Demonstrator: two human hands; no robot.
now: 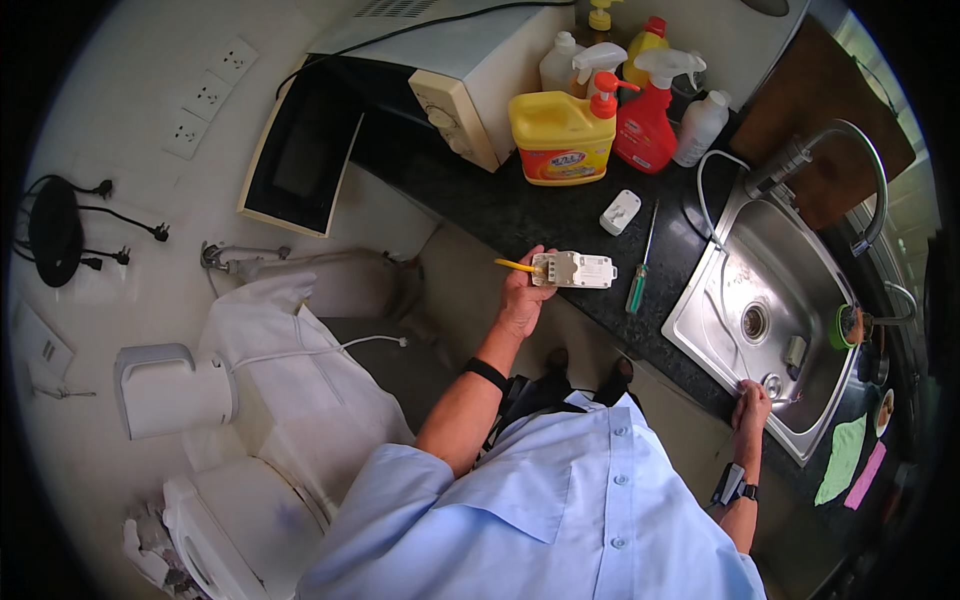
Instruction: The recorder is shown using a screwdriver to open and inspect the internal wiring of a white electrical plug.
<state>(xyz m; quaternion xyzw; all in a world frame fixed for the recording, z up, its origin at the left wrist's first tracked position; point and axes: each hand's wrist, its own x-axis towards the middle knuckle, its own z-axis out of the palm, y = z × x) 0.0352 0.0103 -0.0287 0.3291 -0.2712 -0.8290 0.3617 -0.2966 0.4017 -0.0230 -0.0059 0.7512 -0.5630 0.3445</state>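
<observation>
My left hand (523, 296) grips a small white plastic electrical unit (581, 271) at its left end, held over the counter's front edge. Screw terminals show in its uncovered end, where a short yellow cable (514, 265) comes out. At the sink's front rim, my right hand (750, 409) is closed around a thin pale cable (718, 289). This cable runs from behind the faucet, across the sink and down past my hand. On the dark countertop (480, 202) lie a screwdriver (637, 285) with a green handle and a white block-shaped electrical piece (620, 212).
A stainless steel sink (795, 247) with a tall faucet (881, 172) fills the right. Cleaning bottles, including a yellow jug (562, 139) and a red spray bottle (646, 127), stand behind. A microwave (442, 45) has its door swung out; a white kettle (176, 391) is left.
</observation>
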